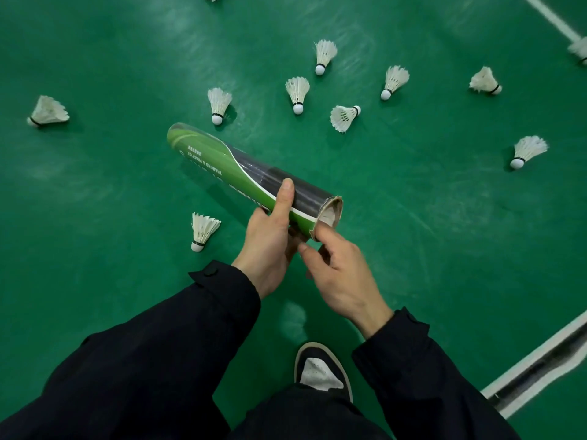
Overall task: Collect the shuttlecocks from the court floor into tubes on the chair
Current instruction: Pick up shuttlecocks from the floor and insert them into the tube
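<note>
My left hand (pixel 270 236) grips a green and black shuttlecock tube (pixel 235 166) near its open end, thumb laid along the top. The tube points away to the upper left. White feathers show inside its frayed open mouth (pixel 330 214). My right hand (pixel 336 271) is at that mouth, its index fingertip touching the rim, the other fingers loosely curled and holding nothing. Several white shuttlecocks lie on the green court floor: one near my left hand (pixel 203 230), one beyond the tube's far end (pixel 218 104), others further off (pixel 298 94) (pixel 344 117).
More shuttlecocks are scattered at the left (pixel 47 112) and right (pixel 527 150) (pixel 484 81). A white court line (pixel 552 17) crosses the top right corner. A white-edged line or frame (pixel 540 366) runs at the lower right. My shoe (pixel 320 369) stands below my hands.
</note>
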